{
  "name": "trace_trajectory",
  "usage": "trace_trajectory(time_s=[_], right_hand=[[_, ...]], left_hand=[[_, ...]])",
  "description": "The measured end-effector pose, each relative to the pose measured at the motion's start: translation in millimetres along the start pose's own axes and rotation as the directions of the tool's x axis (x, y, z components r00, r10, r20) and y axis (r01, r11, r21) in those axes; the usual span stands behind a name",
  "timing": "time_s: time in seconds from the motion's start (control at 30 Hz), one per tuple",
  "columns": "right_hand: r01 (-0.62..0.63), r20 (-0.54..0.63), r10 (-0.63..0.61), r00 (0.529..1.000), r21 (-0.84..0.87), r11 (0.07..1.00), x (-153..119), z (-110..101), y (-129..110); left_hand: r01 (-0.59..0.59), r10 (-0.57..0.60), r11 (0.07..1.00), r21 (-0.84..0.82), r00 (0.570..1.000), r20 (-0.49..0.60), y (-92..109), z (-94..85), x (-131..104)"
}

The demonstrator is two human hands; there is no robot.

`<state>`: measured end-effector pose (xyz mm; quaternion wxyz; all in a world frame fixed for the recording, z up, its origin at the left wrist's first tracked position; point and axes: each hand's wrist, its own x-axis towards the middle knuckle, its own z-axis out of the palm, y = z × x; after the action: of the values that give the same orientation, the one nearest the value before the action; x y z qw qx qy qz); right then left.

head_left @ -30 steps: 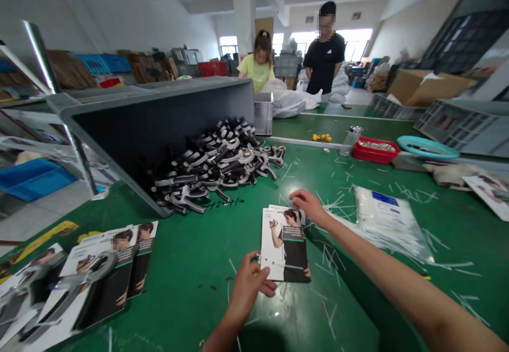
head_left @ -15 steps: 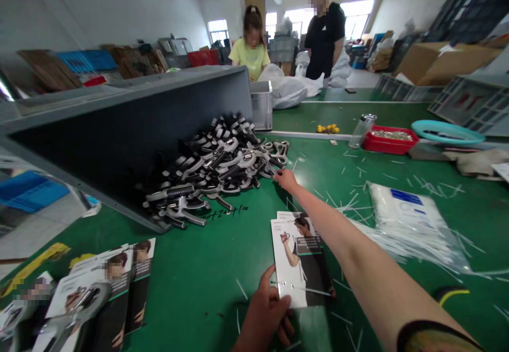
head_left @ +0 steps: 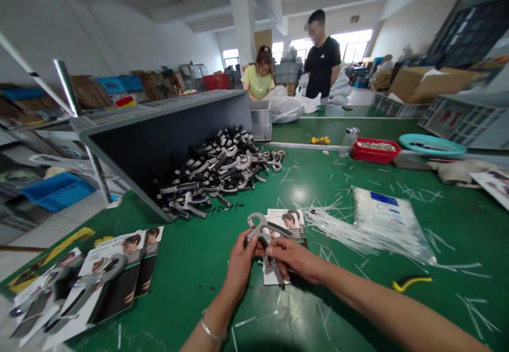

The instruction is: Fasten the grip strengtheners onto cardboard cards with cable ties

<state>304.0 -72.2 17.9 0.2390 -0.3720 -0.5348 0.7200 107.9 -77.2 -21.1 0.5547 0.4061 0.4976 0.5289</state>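
My left hand and my right hand are both closed on one grey-and-black hand grip strengthener. Its curved spring end points away from me and one handle slants to the right. Under it lie printed cardboard cards, partly covered by my hands and the tool. A cable tie in the card is mostly hidden by my fingers. Beyond my hands, a heap of similar grip strengtheners spills from a tipped grey crate. At the left, several cards carry grip strengtheners fastened on top.
White cable ties lie scattered to the right, beside a plastic bag of more ties. A yellow-and-black handled tool rests near my right arm. Farther back are a red tray, a glass jar and two people.
My right hand has come back from the heap with a grip strengthener and brought it over the card. My left hand has moved from the card's edge onto the grip strengthener. The view has tilted up.
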Motion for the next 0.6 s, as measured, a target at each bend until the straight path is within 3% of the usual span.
trace_trajectory(time_s=[0.03,0.1,0.13,0.17,0.2,0.23,0.3,0.33,0.43,0.6], right_hand=[[-0.063,0.11,0.075,0.991,-0.109,0.992,0,1,-7],[-0.131,0.315,0.239,0.918,-0.326,0.936,7,-15,-28],[-0.117,0.335,0.26,0.905,-0.393,0.912,16,-30,-39],[-0.057,0.227,0.17,0.959,-0.431,0.9,28,-47,-49],[0.0,0.005,0.003,1.0,-0.491,0.871,44,-65,-56],[0.019,-0.244,-0.194,0.95,-0.576,0.817,63,-83,-60],[-0.027,-0.435,-0.335,0.836,-0.642,0.766,106,-113,-58],[-0.053,-0.481,-0.373,0.793,-0.665,0.745,128,-124,-54],[-0.112,-0.526,-0.425,0.737,-0.715,0.69,179,-147,-34],[-0.188,-0.554,-0.437,0.709,-0.745,0.64,220,-163,-12]], left_hand=[[0.023,-0.023,0.998,-0.051,1.0,-0.001,-2,-2.5,1],[0.042,-0.045,0.991,-0.127,0.999,-0.024,-9,-13.2,6],[0.039,-0.045,0.989,-0.143,0.998,-0.041,-13,-20.0,9],[0.034,-0.042,0.989,-0.145,0.998,-0.053,-17,-26.7,12],[0.027,-0.035,0.99,-0.139,0.998,-0.055,-21,-32.5,16],[0.019,-0.025,0.992,-0.128,0.999,-0.049,-24,-36.9,19],[0.006,-0.008,0.994,-0.107,1.0,-0.024,-30,-41.7,23],[0.004,-0.006,0.995,-0.104,1.0,-0.018,-32,-42.4,24],[0.024,-0.027,0.992,-0.122,0.999,-0.025,-35,-42.1,25],[0.03,-0.034,0.995,-0.094,0.998,-0.045,-38,-40.9,28]])
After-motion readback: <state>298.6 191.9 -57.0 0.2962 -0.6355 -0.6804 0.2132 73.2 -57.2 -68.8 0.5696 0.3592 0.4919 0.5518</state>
